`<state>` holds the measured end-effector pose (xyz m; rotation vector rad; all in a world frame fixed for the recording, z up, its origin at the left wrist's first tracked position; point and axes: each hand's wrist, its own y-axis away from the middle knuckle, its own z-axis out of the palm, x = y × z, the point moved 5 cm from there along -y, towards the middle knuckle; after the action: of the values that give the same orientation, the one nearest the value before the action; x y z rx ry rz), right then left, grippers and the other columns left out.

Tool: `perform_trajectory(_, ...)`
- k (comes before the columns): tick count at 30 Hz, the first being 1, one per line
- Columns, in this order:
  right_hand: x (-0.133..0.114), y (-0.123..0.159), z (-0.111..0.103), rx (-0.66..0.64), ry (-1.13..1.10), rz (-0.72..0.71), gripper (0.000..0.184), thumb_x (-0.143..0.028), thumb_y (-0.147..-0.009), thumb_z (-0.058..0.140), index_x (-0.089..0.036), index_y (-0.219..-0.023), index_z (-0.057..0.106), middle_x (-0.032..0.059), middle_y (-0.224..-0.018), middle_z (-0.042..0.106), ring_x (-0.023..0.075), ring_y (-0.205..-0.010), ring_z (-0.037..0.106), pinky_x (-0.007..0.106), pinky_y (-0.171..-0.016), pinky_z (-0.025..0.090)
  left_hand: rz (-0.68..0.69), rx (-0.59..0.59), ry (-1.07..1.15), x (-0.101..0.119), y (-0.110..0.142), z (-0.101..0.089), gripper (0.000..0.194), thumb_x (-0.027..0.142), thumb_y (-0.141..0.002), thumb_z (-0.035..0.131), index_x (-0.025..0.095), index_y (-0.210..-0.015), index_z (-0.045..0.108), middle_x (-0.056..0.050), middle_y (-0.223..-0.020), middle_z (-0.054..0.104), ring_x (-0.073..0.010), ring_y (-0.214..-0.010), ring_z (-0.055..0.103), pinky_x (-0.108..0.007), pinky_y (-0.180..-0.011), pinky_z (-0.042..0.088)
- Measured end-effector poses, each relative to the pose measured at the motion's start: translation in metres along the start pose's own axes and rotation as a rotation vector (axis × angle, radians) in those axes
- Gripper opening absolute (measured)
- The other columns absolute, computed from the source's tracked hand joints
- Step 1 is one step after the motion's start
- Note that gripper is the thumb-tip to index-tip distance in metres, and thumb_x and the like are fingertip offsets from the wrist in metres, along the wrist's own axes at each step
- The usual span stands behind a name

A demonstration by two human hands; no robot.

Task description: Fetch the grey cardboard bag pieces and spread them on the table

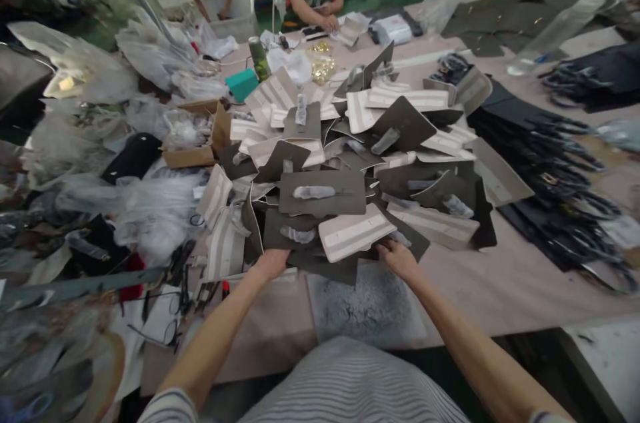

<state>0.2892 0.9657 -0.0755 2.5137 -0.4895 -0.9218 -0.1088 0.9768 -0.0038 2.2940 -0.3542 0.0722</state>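
A big heap of flat grey and cream leather-like pieces (350,163) covers the middle of the table. My left hand (271,262) reaches under the heap's near left edge, below a dark grey piece (293,231); its fingers are hidden. My right hand (397,256) touches the heap's near right edge beside a cream striped piece (356,235); its fingers are tucked under the pieces and mostly out of sight. A grey worn mat (367,306) lies on the table between my forearms.
Crumpled clear plastic bags (145,210) and an open cardboard box (193,143) lie to the left. Black straps and dark sheets (555,163) fill the right. A teal box (243,83) and a green can (259,56) stand further back. Two people work at the far end.
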Motion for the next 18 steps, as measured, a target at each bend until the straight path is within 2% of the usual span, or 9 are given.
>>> perform_trajectory(3,0.015,0.044,0.0,0.042,0.125,-0.019,0.049,-0.042,-0.09,0.057,-0.017,-0.132,0.066,0.0177,-0.144,0.058,0.037,-0.132,0.054,0.052,-0.113,0.042,0.061,0.121,-0.055,0.008,0.031,-0.009,0.054,0.006,-0.093,0.034,0.011,-0.144,0.051,-0.02,-0.137,0.063,-0.0304,-0.132,0.057,-0.047,-0.114,0.046)
perform_trajectory(5,0.026,0.071,0.003,0.077,0.17,-0.017,0.056,-0.042,-0.092,0.054,-0.013,-0.14,0.058,0.02,-0.152,0.048,0.0384,-0.138,0.047,0.053,-0.116,0.039,0.087,0.264,-0.12,0.016,0.051,-0.004,0.054,0.003,-0.09,0.037,0.009,-0.141,0.054,-0.02,-0.138,0.061,-0.0314,-0.132,0.057,-0.049,-0.115,0.045)
perform_trajectory(7,0.04,0.097,0.008,0.114,0.191,0.021,0.06,-0.041,-0.094,0.05,-0.009,-0.145,0.052,0.0227,-0.155,0.043,0.0392,-0.14,0.044,0.054,-0.116,0.038,0.104,0.419,-0.154,0.031,0.067,0.014,0.051,0.003,-0.09,0.039,0.009,-0.137,0.057,-0.019,-0.14,0.06,-0.0312,-0.134,0.056,-0.051,-0.118,0.043)
perform_trajectory(9,0.059,0.125,0.015,0.144,0.191,0.089,0.062,-0.04,-0.095,0.047,-0.004,-0.146,0.049,0.0248,-0.155,0.042,0.0392,-0.14,0.044,0.052,-0.117,0.038,0.153,0.521,-0.136,0.055,0.072,0.044,0.048,0.007,-0.093,0.042,0.011,-0.138,0.057,-0.018,-0.146,0.057,-0.0312,-0.141,0.05,-0.052,-0.12,0.042)
perform_trajectory(12,0.098,0.179,0.035,0.159,0.149,0.247,0.058,-0.036,-0.097,0.046,-0.005,-0.145,0.05,0.0227,-0.151,0.048,0.0357,-0.137,0.049,0.047,-0.116,0.04,0.41,0.517,-0.123,0.106,0.062,0.096,0.044,0.015,-0.095,0.051,0.018,-0.139,0.058,-0.016,-0.156,0.051,-0.0321,-0.15,0.041,-0.055,-0.12,0.043)
perform_trajectory(14,0.131,0.224,0.057,0.158,0.086,0.408,0.053,-0.034,-0.097,0.047,-0.01,-0.143,0.053,0.0186,-0.147,0.054,0.0309,-0.134,0.053,0.042,-0.114,0.042,0.606,0.491,-0.16,0.137,0.048,0.12,0.046,0.018,-0.095,0.053,0.021,-0.141,0.058,-0.014,-0.158,0.049,-0.0322,-0.15,0.041,-0.055,-0.119,0.045)
perform_trajectory(16,0.167,0.278,0.086,0.157,-0.008,0.617,0.047,-0.032,-0.098,0.048,-0.013,-0.139,0.057,0.0165,-0.14,0.061,0.0265,-0.13,0.057,0.037,-0.11,0.044,0.758,0.49,-0.221,0.161,0.03,0.13,0.048,0.02,-0.097,0.051,0.02,-0.145,0.056,-0.015,-0.158,0.049,-0.033,-0.15,0.042,-0.055,-0.118,0.046)
perform_trajectory(18,0.199,0.342,0.122,0.149,-0.127,0.849,0.038,-0.031,-0.097,0.053,-0.013,-0.129,0.064,0.0157,-0.128,0.068,0.0237,-0.12,0.063,0.036,-0.105,0.048,0.866,0.507,-0.293,0.179,0.009,0.128,0.048,0.022,-0.1,0.046,0.015,-0.147,0.054,-0.018,-0.158,0.049,-0.0357,-0.149,0.043,-0.057,-0.117,0.046)
